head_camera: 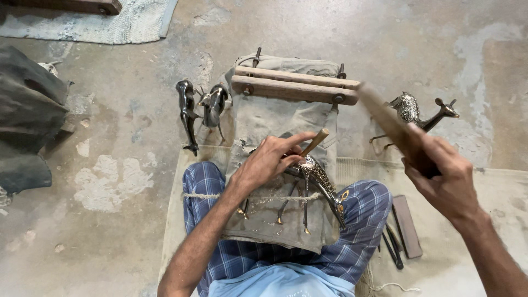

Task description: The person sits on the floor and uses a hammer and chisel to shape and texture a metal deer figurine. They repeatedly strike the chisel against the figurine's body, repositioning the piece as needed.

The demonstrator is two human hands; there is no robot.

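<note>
Head view: left hand (pixel 269 159) pinching chisel (pixel 314 142), long axis toward 1 o'clock, on metal deer figurine (pixel 322 184); right hand (pixel 445 176) gripping wooden mallet (pixel 393 126), pointing toward 10 o'clock.

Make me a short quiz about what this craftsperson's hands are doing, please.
1. True or false: the right hand holds a raised wooden stick.
2. What does the left hand grip? A) a wooden-handled tool B) a brush C) a cup
3. How many dark deer figures stand on the floor at the left of the cloth-covered wooden block?

Key: 1 true; 2 A, its tip set on the patterned metal deer lying in the lap; 3 two.
</note>
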